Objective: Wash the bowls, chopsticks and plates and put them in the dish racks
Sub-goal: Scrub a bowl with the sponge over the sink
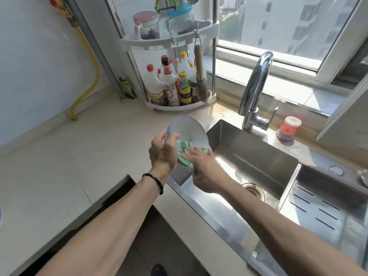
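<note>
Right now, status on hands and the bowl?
Left hand grips white blue-rimmed bowl by its rim, tilted at the steel sink edge. Right hand presses green scrubbing cloth inside bowl. Tap not visibly running; nothing in the way.

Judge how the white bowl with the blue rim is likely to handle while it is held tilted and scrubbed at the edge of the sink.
The bowl looks like glazed ceramic, so probably stiff and breakable if dropped onto the steel sink. Suds from the green sponge likely make it slippery. The left hand grips only its rim, so the right hand pressing could twist it loose.
</note>
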Available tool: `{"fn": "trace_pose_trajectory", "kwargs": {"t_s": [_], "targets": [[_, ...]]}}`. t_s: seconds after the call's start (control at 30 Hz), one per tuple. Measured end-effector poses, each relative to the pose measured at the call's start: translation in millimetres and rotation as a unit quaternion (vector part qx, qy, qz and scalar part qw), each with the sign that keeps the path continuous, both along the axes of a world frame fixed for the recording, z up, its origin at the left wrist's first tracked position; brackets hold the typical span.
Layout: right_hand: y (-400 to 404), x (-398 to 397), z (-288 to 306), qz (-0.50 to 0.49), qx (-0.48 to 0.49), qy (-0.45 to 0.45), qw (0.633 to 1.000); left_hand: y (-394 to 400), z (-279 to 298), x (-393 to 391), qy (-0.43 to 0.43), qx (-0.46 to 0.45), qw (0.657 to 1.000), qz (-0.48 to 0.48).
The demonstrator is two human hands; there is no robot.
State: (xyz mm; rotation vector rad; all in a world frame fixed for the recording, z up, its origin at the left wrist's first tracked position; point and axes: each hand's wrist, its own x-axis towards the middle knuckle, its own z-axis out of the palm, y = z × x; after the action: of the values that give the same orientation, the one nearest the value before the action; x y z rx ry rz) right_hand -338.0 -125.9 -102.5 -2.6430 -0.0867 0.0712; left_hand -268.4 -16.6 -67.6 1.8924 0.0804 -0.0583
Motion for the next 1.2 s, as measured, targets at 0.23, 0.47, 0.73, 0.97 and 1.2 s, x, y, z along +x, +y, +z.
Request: {"fn": "trace_pose_trajectory", "kwargs": {"t_s": [0.23, 0.47, 0.73, 0.97, 1.2], "targets": [[-24.4, -4.5, -20.8, 0.021, -0.069, -0.013, 0.997, 0.2, 3.6, 7.6, -0.006, 0.061, 0.995, -0.082], [-13.7, -12.6, -3.6, 0.035, 0.017, 0.015, 0.999, 2.3, 30.9, 22.5, 0.118, 0.077, 0.973, -0.181], [-10.1, -2.7, -3.9, -0.046, -0.07, -0.116, 0.99, 7.2, 2.5, 6.3, 0.162, -0.068, 0.974, -0.146], [-13.1, -10.3, 0.2, 0.054, -0.044, -0.066, 0.995, 6.1, -1.3, 8.4, 0.047, -0.05, 0.996, -0.054], [2.9, -2.9, 8.8, 0.028, 0.091, 0.018, 0.995, -0.4, 10.6, 11.0, 0.001, -0.024, 0.999, -0.04]]}}
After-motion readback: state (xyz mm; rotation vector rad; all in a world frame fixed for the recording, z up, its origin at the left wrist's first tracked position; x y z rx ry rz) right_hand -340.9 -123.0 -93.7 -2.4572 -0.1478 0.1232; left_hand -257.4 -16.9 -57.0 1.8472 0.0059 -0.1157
